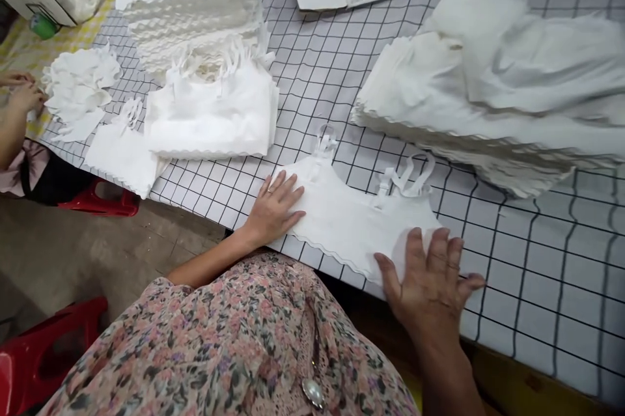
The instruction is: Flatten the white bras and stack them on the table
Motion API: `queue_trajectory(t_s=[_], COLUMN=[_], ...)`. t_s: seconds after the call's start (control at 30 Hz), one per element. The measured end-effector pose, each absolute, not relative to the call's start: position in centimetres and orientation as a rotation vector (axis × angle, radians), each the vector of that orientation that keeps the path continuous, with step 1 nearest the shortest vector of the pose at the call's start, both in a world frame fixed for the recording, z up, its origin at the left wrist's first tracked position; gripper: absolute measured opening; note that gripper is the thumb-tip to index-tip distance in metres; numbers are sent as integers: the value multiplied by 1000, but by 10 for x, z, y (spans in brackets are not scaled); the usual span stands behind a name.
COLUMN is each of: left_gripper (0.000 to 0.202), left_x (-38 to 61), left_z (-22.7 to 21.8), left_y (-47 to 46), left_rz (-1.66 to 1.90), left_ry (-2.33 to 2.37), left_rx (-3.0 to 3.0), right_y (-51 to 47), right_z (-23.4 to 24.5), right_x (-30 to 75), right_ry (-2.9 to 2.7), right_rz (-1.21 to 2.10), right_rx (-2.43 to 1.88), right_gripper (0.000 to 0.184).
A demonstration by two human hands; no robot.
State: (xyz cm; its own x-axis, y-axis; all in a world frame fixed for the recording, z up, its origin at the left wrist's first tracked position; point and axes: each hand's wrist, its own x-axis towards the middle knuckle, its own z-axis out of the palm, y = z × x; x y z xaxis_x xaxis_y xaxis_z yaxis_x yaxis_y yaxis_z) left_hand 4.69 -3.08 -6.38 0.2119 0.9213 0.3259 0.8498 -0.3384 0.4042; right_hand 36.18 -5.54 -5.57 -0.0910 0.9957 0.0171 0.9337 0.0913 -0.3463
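White strappy top [351, 224] lay flat on the grid-lined table [541, 260] near its edge; the left hand [273, 211] and right hand [424, 279] pressed it down, fingers spread, not pinching, keeping the cloth smooth.

The torso [205, 338], in floral print, is filling the bottom of the view. L hand [276, 211] is lying flat, palm down, just ahead of torso, fingers together & pointing away, thumb out to the side, ring [269, 192] on one finger. L forearm [209, 260] is reaching fwd from torso's left side, wrist low. R hand [424, 279] is lying palm down right of torso, fingers spread wide, thumb angled toward L hand. R forearm [446, 370] is running back along torso's right side, partly cut off by frame edge.
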Motion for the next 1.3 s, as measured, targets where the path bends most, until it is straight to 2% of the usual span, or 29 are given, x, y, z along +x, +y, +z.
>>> queue_trajectory(t_s=[0.07,0.17,0.23,0.3,0.37,0.43,0.5,0.6,0.73,0.83,1.0,1.17,1.3], left_gripper=[35,35,44,59,64,55,37,12,22,16,10,22,30], left_x=[11,-79,-145,-199,-231,-244,-245,-239,-235,-235,-238,-243,-234], left_z=[-45,-10,8,17,19,20,20,22,23,21,22,22,29], left_y=[-32,-25,-13,2,14,20,20,15,14,18,19,17,24], left_rz=[1073,1371,1405,1338,1275,1277,1361,1512,1494,1501,1636,1378,1607], left_ry=[1714,2109,2456,2637,2695,2691,2656,2555,2467,2452,2374,2400,2280], left_rx=[2280,2007,1736,1523,1361,1245,1196,1209,1116,1069,1108,1102,1210], right_y=[-47,-9,31,78,122,153,167,164,153,152,153,154,154], right_z=[-44,-18,-2,6,9,9,6,-2,-12,-14,-8,-2,12], right_x=[358,325,282,226,172,129,102,91,94,93,93,95,104], right_ry=[-2057,-1944,-1889,-1882,-1873,-1858,-1824,-1802,-1871,-1894,-1733,-1860,-1763], right_rz=[232,164,316,531,724,857,940,871,606,580,675,891,878], right_rx=[-1817,-1455,-1240,-1114,-1118,-1233,-1323,-1287,-1179,-1138,-1140,-1273,-1236], right_gripper=[75,43,23,15,7,12,18,14,13,16,11,21,26])
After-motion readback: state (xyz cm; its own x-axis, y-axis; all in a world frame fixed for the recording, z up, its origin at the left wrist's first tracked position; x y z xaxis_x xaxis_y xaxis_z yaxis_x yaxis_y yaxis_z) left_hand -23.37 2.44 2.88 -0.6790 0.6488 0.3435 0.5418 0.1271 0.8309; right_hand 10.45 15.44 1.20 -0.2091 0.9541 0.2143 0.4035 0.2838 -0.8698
